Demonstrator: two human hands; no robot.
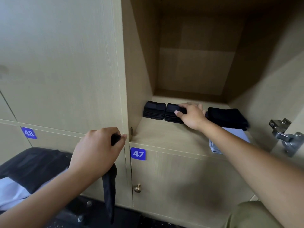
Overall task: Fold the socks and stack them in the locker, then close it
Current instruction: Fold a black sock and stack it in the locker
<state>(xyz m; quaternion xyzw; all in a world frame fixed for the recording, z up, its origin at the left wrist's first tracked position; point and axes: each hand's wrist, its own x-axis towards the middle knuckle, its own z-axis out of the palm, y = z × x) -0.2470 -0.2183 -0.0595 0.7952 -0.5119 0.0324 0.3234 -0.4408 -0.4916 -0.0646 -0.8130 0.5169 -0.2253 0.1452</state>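
Black sock (109, 191) hanging vertically, toe downward, pinched by left hand (97, 150); right hand (191, 115) fingers curled over folded stack (173, 113).

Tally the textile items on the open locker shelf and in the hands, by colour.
Black: 4, two folded stacks, a loose pile, and a sock hanging from the left hand.
Light blue: 1, a cloth.
Total: 5

Locker door (283, 89) cut off right.
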